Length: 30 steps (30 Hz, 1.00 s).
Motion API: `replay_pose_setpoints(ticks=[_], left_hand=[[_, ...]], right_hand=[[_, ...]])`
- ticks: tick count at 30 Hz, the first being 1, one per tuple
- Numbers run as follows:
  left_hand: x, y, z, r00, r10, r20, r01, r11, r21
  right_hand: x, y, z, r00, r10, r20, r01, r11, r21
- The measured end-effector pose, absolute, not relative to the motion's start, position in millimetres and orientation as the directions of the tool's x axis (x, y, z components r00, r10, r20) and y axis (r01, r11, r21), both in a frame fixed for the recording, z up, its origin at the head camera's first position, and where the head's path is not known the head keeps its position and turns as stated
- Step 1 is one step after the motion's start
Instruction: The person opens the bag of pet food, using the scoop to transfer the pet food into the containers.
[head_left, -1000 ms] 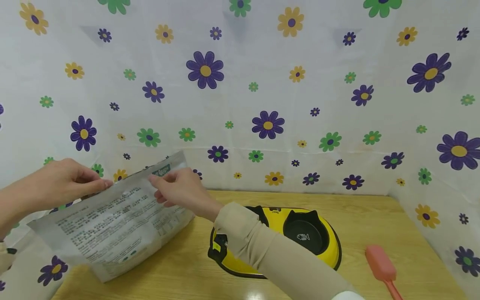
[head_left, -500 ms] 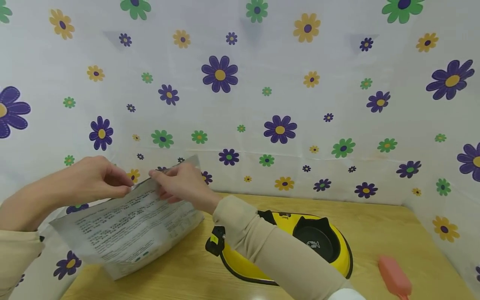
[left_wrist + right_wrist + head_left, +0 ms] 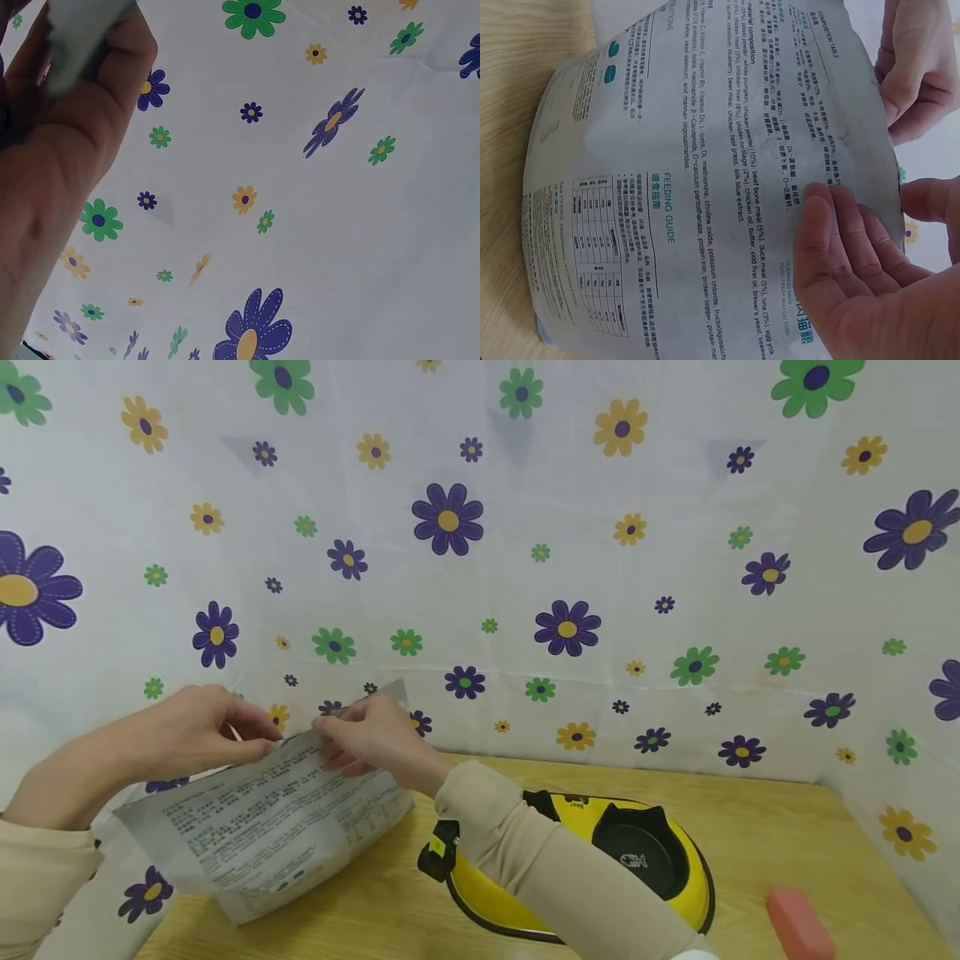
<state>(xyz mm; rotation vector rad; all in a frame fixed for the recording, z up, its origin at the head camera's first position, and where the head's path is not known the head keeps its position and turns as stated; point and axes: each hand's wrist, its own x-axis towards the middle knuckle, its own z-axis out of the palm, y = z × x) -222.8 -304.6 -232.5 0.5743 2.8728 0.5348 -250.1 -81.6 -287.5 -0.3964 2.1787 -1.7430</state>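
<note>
A silvery cat food bag (image 3: 288, 818), printed with small text and a feeding table, leans at the left of the table with its long top edge sloping up to the right. My left hand (image 3: 198, 731) pinches that top edge between thumb and fingers. Close to its right, my right hand (image 3: 375, 735) grips the same edge. In the right wrist view, the right hand's fingers (image 3: 847, 240) lie against the printed side and its thumb is beyond the edge. The left wrist view shows the left hand (image 3: 75, 127) with a blurred pale bit of material; the bag's other side is hidden.
A yellow double pet bowl (image 3: 487, 893) with black cat-eared dishes (image 3: 641, 852) stands partly behind the right sleeve (image 3: 555, 860). A pink scoop (image 3: 798, 922) lies at the front right, cut off by the frame. A flowered white cloth (image 3: 510, 585) hangs behind the wooden table (image 3: 780, 827).
My right hand has gone from the bag's printed side up to its top edge. The left hand has shifted right along the edge, nearer the right. The head view has turned slightly left.
</note>
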Motion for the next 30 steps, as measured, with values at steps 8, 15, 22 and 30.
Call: replay_pose_setpoints(ticks=[8,15,22,30], left_hand=[[-221.2,-313.3,-239.1,-0.900,0.427,-0.085,0.354,0.833,0.426],[-226.0,-306.1,-242.2,-0.905,0.422,-0.061,0.367,0.844,0.392],[-224.5,-303.2,-241.4,-0.899,0.435,-0.059,0.382,0.840,0.385],[-223.0,-298.6,-236.8,-0.904,0.425,-0.047,0.381,0.852,0.359]], right_hand=[[-251.2,-86.9,-291.3,-0.909,-0.413,-0.058,-0.050,0.245,-0.968],[-250.5,-85.0,-292.2,-0.901,-0.428,-0.067,-0.017,0.190,-0.982],[-245.8,-96.7,-293.3,-0.917,-0.364,-0.162,0.131,0.109,-0.985],[-239.2,-110.7,-291.2,-0.943,-0.257,-0.211,0.225,-0.025,-0.974]])
